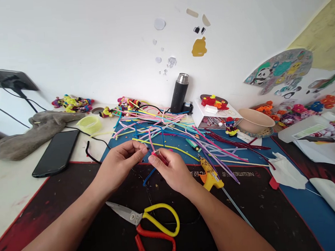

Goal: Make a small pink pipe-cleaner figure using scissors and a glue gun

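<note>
Pale wall (100, 50) behind; desk (9, 188) below, partly under a dark mat (255, 214). Clock directions taken from the hands.

Left hand (124, 156): grip closed to a pinch, thumb against forefinger; whatever sits between them is too small to identify. Right hand (174, 166): grip closed around a small red-pink object (161, 157), possibly a lighter, at centre, just beside the left fingertips. One pink stem (150, 136) stands towards 12 o'clock from between the hands; cannot tell whether either grip holds it.

Surroundings: heap of fuzzy stems (161, 118) at 12 o'clock; black flask (179, 93) at 1; yellow glue gun (212, 175) near 4, lying on the mat; scissors (137, 220) at 6, blades towards 10; phone (57, 153) at 9; small figures (72, 103) at 10.

Step in hand, judged: close two-handed fingertip work on a small part. Next move probably calls for a steady right grip and fine control of the left pinch. Scissors and glue gun both untouched, within apparent reach.
</note>
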`<action>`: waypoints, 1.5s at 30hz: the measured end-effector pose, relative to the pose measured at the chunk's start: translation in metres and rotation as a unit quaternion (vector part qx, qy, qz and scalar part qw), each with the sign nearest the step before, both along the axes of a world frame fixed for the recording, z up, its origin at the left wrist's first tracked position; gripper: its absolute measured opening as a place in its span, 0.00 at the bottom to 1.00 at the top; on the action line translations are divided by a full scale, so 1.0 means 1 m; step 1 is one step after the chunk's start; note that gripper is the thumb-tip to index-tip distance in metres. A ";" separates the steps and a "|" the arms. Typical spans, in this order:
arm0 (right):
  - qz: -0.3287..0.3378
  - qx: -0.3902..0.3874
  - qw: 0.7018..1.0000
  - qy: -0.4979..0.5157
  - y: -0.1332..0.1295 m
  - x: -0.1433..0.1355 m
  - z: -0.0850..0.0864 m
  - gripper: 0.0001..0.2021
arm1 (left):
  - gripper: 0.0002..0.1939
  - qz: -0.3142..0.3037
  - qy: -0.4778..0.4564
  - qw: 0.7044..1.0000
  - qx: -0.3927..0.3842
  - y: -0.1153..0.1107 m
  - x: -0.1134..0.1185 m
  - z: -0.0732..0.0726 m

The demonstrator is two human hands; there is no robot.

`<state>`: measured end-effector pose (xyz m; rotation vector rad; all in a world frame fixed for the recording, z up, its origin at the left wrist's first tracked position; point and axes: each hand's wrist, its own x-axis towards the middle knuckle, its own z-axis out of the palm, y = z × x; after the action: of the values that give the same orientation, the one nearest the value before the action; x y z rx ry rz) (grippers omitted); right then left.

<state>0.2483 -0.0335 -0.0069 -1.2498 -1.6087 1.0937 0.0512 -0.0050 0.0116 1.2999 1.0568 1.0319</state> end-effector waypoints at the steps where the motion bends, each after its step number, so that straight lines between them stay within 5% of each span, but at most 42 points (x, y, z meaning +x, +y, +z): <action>1: 0.002 -0.002 1.000 -0.003 0.000 0.000 0.000 0.25 | 0.30 0.001 -0.002 1.000 -0.004 0.000 0.001 0.001; 20: -0.007 0.005 0.998 -0.059 -0.004 -0.006 -0.006 0.27 | 0.27 -0.093 -0.144 0.969 -0.178 0.004 0.002 -0.002; 45: -0.018 -0.016 0.994 -0.109 -0.004 -0.012 -0.004 0.23 | 0.24 -0.099 -0.120 0.971 -0.181 0.004 0.003 -0.005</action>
<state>0.2362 -0.0380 -0.0105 -1.4548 -1.7271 0.9905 0.0537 -0.0008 0.0071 0.9360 0.8615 0.7795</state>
